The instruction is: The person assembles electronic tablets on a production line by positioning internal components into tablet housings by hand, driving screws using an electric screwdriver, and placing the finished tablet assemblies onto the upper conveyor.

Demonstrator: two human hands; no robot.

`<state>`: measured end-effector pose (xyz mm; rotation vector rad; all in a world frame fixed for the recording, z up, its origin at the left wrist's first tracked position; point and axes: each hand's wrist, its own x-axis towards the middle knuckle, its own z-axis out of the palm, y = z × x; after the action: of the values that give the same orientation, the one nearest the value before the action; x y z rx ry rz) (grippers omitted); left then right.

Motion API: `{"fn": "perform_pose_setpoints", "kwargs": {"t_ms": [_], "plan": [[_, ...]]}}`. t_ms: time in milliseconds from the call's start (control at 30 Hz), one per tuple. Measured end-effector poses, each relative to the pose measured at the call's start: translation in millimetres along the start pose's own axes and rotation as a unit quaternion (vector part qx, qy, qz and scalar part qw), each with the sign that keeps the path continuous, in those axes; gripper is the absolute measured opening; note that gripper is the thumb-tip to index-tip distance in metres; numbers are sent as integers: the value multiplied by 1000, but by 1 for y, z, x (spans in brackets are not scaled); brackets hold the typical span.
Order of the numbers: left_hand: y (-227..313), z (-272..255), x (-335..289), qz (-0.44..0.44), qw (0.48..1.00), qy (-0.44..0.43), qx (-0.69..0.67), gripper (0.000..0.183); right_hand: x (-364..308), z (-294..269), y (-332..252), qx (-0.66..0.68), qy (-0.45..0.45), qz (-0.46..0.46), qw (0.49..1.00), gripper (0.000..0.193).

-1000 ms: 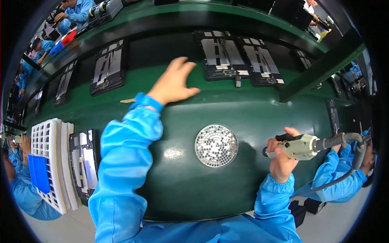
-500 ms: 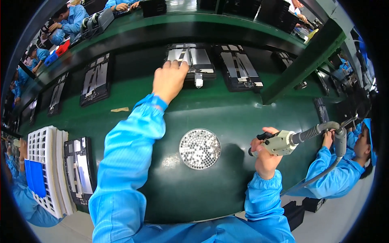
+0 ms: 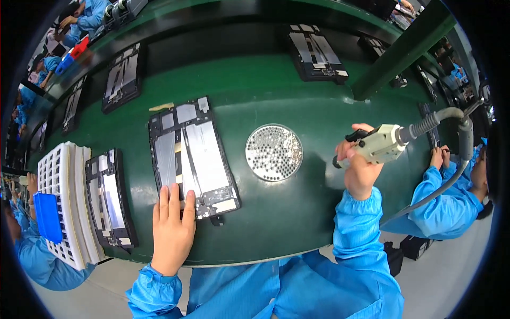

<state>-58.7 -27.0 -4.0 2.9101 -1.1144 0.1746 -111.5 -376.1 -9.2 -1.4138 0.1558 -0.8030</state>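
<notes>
An opened tablet (image 3: 204, 154), its silver battery cells and black frame showing, lies in front of me on the green work surface. My left hand (image 3: 172, 228) rests on its near left edge with the fingers stretched out and slightly apart. To the right of the tablet sits a round screw tray (image 3: 273, 152), dotted with many small holes. My right hand (image 3: 361, 167) is wrapped around a pale green electric screwdriver (image 3: 382, 144) and holds it raised right of the tray. A ribbed grey cable runs from the screwdriver's back end. Its bit cannot be made out.
Another opened tablet (image 3: 110, 199) lies at left beside a stack of white foam trays (image 3: 66, 202) with a blue piece on it. More tablets (image 3: 317, 53) lie along the dark far strip. A green post (image 3: 406, 48) slants at right. Co-workers (image 3: 446, 207) sit at both sides.
My left hand has come back toward me from the far strip, and the tablet it touched there now lies before me. My right hand still holds the screwdriver. The view has shifted.
</notes>
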Motion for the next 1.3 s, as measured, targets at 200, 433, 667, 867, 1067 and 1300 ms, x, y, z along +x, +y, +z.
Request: {"fn": "perform_pose_setpoints", "kwargs": {"t_ms": [200,433,667,867,1067,1300], "plan": [[-6,-4,13,153,983,26,-95,45,-1,-2,2,-12,-5,-22,1000,44],[-8,22,19,197,951,98,-217,34,-3,3,4,-24,1,-14,1000,46],[8,34,12,178,951,171,-187,27,-5,4,8,-31,2,-9,999,48],[23,35,7,190,951,183,-161,28,-3,0,13,-27,-15,-23,999,48],[19,40,12,106,928,184,-307,27,-2,-2,16,-33,-21,-18,999,48],[16,38,16,102,956,171,-214,32,-2,2,17,-36,-26,-18,999,48]]}}
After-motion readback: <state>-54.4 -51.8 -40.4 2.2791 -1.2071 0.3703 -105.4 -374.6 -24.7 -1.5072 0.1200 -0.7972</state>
